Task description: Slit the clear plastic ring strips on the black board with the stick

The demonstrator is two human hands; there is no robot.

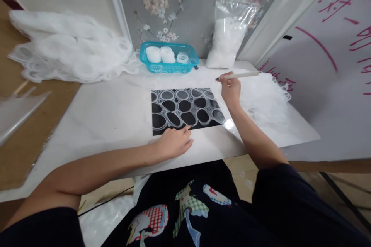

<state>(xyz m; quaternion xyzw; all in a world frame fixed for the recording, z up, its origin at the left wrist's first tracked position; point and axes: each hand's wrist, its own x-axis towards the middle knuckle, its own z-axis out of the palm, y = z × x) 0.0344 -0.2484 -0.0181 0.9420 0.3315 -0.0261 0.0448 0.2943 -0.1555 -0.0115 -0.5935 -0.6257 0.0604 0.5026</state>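
A black mat [157,131] lies on the white table, covered by a translucent white sheet of joined rings [177,112]. My left hand [174,142] rests at the mat's near edge, fingers extended, with a fingertip on the edge of the ring sheet. My right hand [231,89] is closed around a slim white pen-like stick [246,74] with a dark tip. That hand is just past the mat's far right corner, the tip pointing left and the shaft reaching right.
A blue basket [169,68] with white ring rolls stands at the back. A clear zip bag [227,34] of white pieces leans on the wall. White ring sheets [78,48] pile up at left, and more loose white sheets [261,96] lie at right. A marked whiteboard [321,115] flanks the table.
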